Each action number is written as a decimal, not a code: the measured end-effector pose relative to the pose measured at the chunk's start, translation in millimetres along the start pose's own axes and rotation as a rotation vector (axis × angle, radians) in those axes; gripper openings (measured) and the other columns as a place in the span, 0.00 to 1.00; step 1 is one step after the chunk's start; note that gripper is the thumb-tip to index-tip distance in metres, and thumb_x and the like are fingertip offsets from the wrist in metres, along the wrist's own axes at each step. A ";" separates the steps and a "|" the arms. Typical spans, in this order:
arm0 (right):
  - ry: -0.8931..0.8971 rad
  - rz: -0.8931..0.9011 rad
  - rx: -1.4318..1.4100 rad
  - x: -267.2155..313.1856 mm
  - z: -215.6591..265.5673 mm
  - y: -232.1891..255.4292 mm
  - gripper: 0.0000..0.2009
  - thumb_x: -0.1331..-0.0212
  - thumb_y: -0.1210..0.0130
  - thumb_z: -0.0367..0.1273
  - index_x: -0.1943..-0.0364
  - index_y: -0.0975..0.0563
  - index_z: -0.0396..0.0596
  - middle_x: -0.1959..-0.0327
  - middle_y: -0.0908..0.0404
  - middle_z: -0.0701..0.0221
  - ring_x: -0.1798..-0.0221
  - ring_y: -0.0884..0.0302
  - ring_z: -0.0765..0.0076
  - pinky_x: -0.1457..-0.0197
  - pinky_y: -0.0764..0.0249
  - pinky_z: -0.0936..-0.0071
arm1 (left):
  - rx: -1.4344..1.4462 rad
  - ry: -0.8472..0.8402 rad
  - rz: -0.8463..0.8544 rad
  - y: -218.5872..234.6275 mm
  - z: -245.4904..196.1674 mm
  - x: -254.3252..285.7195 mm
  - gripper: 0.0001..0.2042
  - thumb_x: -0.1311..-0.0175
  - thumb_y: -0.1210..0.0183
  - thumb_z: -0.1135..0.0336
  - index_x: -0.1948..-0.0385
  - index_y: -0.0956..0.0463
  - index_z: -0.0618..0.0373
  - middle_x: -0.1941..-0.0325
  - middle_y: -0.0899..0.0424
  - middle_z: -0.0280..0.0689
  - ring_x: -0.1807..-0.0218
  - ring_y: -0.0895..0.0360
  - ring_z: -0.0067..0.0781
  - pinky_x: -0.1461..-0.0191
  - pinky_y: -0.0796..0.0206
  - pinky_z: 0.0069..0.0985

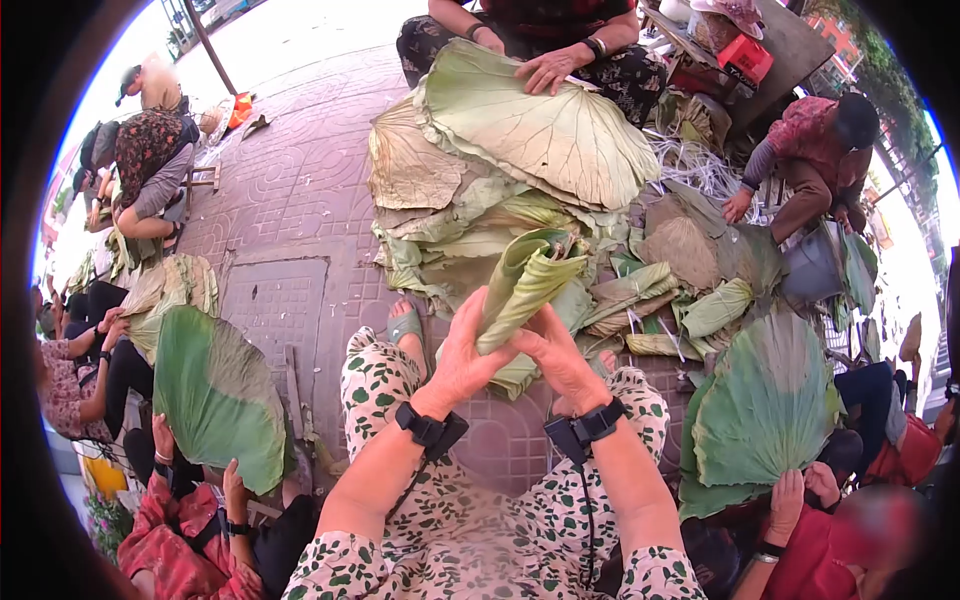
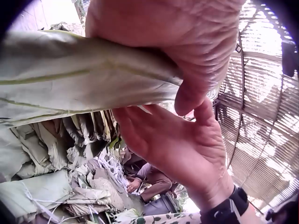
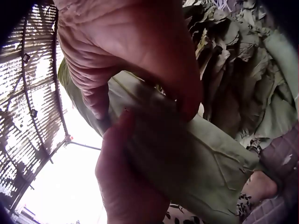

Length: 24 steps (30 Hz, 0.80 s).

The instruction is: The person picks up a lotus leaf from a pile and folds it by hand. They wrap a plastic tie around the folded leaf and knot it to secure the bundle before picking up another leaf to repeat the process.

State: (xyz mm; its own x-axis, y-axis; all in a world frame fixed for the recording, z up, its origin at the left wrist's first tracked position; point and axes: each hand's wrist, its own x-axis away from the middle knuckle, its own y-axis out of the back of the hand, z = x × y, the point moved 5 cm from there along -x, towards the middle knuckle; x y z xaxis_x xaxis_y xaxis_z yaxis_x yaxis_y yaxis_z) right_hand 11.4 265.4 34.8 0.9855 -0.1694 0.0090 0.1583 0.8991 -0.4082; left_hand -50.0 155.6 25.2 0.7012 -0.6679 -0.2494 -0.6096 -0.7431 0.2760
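Left hand (image 1: 455,350) and right hand (image 1: 558,355) clasp the lower end of a rolled leaf (image 1: 528,285) from either side in the head view, its looser end tilted up; this looks like the rolling or tightening step. Next, I judge, calls for gathering the loose edge without splitting the leaf. Just beyond lies a leaf pile (image 1: 425,185), where the hand of a seated person (image 1: 550,68) rests, so setting down there needs care; knees flank the work. From the left wrist, the left hand bends over the roll, thumb curled near its narrow end, while the right hand supports it from below, its fingertips partly hidden. From the right wrist, the right hand arches over the leaf, thumb and fingers pressing it, with the left thumb (image 3: 122,128) against its near edge.
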 end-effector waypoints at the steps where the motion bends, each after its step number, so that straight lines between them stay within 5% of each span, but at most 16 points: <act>1: -0.029 -0.035 0.000 1.9 0.6 0.4 0.32 0.47 0.41 0.36 0.39 0.42 0.41 0.42 0.37 0.69 0.39 0.40 0.70 0.37 0.44 0.70 | 0.010 0.048 -0.031 1.8 1.0 -1.1 0.35 0.54 0.38 0.67 0.40 0.42 0.58 0.41 0.36 0.47 0.37 0.41 0.45 0.35 0.48 0.35; 7: 0.017 -0.010 0.005 -3.0 -1.8 -15.2 0.40 0.52 0.37 0.40 0.37 0.46 0.40 0.39 0.40 0.65 0.37 0.42 0.64 0.35 0.47 0.68 | -0.060 0.029 -0.100 -10.3 27.6 1.9 0.42 0.54 0.36 0.56 0.38 0.49 0.63 0.39 0.38 0.52 0.37 0.42 0.51 0.35 0.48 0.37; 10: -0.012 -0.119 0.159 -3.4 -20.9 -4.0 0.34 0.51 0.36 0.37 0.42 0.40 0.42 0.45 0.34 0.68 0.44 0.36 0.69 0.40 0.40 0.72 | -0.232 -0.015 0.001 -17.0 26.4 15.8 0.49 0.58 0.35 0.54 0.36 0.56 0.63 0.34 0.48 0.53 0.32 0.50 0.51 0.32 0.53 0.37; 12: 0.023 -0.259 0.184 -6.0 -28.9 5.9 0.27 0.47 0.40 0.35 0.45 0.37 0.41 0.48 0.31 0.69 0.47 0.34 0.71 0.42 0.38 0.73 | -0.092 -0.053 0.100 -16.7 23.9 13.5 0.49 0.55 0.36 0.53 0.35 0.59 0.63 0.34 0.47 0.53 0.32 0.50 0.52 0.31 0.57 0.38; 14: 0.005 -0.288 0.177 -6.2 -26.9 16.1 0.23 0.45 0.42 0.33 0.46 0.35 0.41 0.50 0.29 0.70 0.49 0.33 0.72 0.44 0.37 0.73 | -0.018 -0.024 0.103 -17.4 31.0 15.1 0.47 0.52 0.37 0.52 0.35 0.57 0.63 0.34 0.47 0.50 0.32 0.48 0.46 0.32 0.55 0.35; 17: 0.006 -0.300 0.107 -4.1 -17.5 15.6 0.18 0.42 0.46 0.30 0.48 0.32 0.40 0.52 0.27 0.71 0.52 0.31 0.73 0.46 0.35 0.75 | 0.281 0.266 -0.049 4.8 25.0 10.3 0.39 0.47 0.40 0.49 0.37 0.47 0.61 0.42 0.38 0.48 0.38 0.41 0.39 0.35 0.50 0.29; 18: 0.025 -0.280 0.042 -3.0 -12.3 13.2 0.16 0.41 0.47 0.29 0.49 0.31 0.40 0.53 0.26 0.71 0.53 0.30 0.74 0.47 0.35 0.75 | 0.358 0.240 -0.117 2.6 46.2 9.1 0.36 0.46 0.39 0.53 0.38 0.44 0.59 0.44 0.34 0.44 0.41 0.37 0.33 0.38 0.46 0.27; 20: -0.004 -0.234 0.024 0.6 -6.2 5.9 0.16 0.41 0.48 0.28 0.49 0.30 0.41 0.53 0.26 0.72 0.53 0.30 0.76 0.48 0.34 0.76 | 0.598 0.339 -0.164 17.2 14.0 7.2 0.30 0.44 0.39 0.59 0.40 0.40 0.58 0.48 0.28 0.37 0.47 0.33 0.25 0.43 0.40 0.23; 24: -0.073 -0.162 -0.141 7.8 -0.7 11.5 0.16 0.42 0.45 0.31 0.51 0.29 0.42 0.56 0.24 0.73 0.55 0.27 0.76 0.50 0.31 0.75 | 0.628 0.420 -0.191 26.1 20.4 8.3 0.17 0.43 0.38 0.63 0.54 0.28 0.58 0.61 0.21 0.30 0.61 0.26 0.17 0.57 0.32 0.18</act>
State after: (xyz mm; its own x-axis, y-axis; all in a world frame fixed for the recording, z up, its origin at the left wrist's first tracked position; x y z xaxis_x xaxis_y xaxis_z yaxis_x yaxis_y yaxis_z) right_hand 20.9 274.1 29.5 0.9506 -0.2724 0.1486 0.3094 0.7964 -0.5197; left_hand -67.6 129.8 11.4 0.8198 -0.5477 0.1669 -0.4718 -0.8113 -0.3451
